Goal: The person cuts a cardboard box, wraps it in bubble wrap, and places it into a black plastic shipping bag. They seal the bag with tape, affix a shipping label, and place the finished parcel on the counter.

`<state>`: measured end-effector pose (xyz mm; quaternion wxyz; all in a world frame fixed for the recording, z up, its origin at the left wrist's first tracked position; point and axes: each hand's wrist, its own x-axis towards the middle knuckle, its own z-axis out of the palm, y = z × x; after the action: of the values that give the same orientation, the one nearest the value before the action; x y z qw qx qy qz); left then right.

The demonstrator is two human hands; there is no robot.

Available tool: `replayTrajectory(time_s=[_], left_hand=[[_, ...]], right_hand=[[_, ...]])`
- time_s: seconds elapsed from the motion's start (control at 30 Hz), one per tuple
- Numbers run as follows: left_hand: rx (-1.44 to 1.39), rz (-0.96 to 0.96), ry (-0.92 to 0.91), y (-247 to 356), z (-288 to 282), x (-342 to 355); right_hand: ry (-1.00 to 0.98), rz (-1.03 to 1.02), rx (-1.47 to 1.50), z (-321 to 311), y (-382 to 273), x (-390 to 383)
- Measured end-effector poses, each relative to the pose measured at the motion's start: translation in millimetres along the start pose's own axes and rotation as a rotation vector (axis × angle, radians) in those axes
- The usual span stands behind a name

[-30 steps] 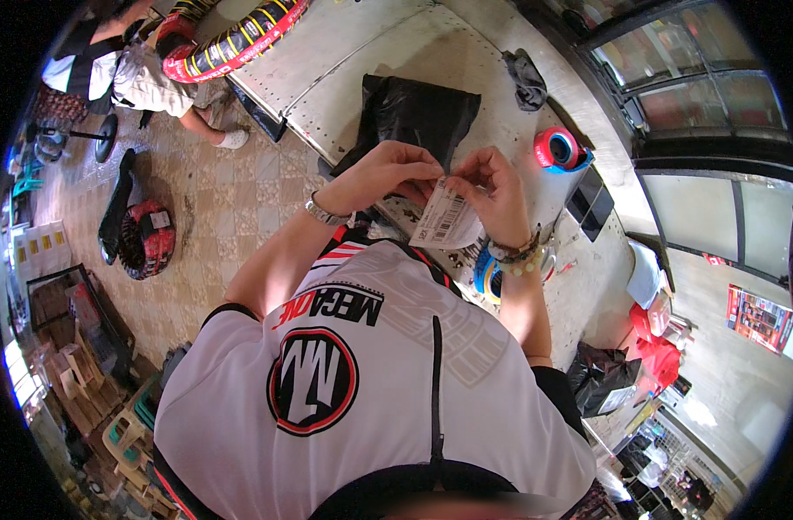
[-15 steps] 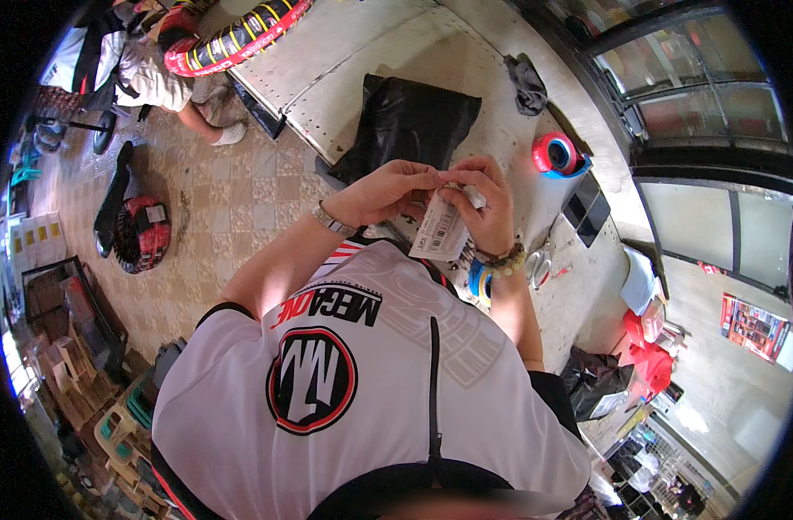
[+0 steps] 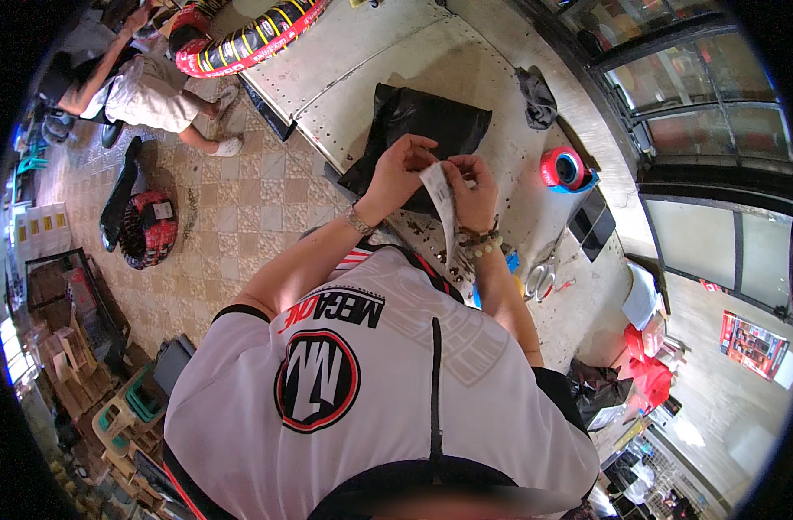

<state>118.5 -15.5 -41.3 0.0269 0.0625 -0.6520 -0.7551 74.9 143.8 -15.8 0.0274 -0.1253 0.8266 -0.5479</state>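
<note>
Between my hands hangs a white printed paper label [image 3: 440, 204], seen nearly edge-on and slightly curved. My right hand [image 3: 474, 198] is closed on its upper part, thumb and fingers pinching it. My left hand [image 3: 403, 172] is bent at the label's top left corner with the fingertips pinched together there; exactly what they grip is partly hidden. Just beyond both hands, a black plastic mailing bag [image 3: 444, 121] lies flat on the pale worktop [image 3: 513, 234].
Right of my hands are red and blue tape rolls [image 3: 563, 169], a phone [image 3: 592, 224], scissors [image 3: 540, 279] and a dark cloth [image 3: 535, 97]. Wrapped tyres [image 3: 249, 48] lie at the worktop's far left. A person [image 3: 149, 95] is on the tiled floor beyond, near another wrapped tyre [image 3: 148, 230].
The label has turned from facing me to nearly edge-on. My left hand has risen slightly and bent at the wrist. The person at far left has shifted and stretched out an arm.
</note>
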Motion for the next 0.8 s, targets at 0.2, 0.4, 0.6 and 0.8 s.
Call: replayTrajectory(time_s=[0.2, 0.4, 0.6, 0.8], left_hand=[[0.254, -0.133, 0.261, -26.2, -13.3, -6.3], [0.367, -0.213, 0.228, -18.9, -14.7, -31.3], [0.442, -0.083, 0.295, -23.6, -12.7, -35.0], [0.544, -0.062, 0.272, -42.9, -17.2, -34.6]], right_hand=[[0.203, 0.076, 0.102, 14.8, 54.0, 68.8], [0.192, 0.166, 0.148, 26.4, 106.0, 111.5], [0.179, 0.113, -0.076, 34.5, 135.5, 121.2], [0.205, 0.017, -0.158, 38.9, 131.7, 111.4]])
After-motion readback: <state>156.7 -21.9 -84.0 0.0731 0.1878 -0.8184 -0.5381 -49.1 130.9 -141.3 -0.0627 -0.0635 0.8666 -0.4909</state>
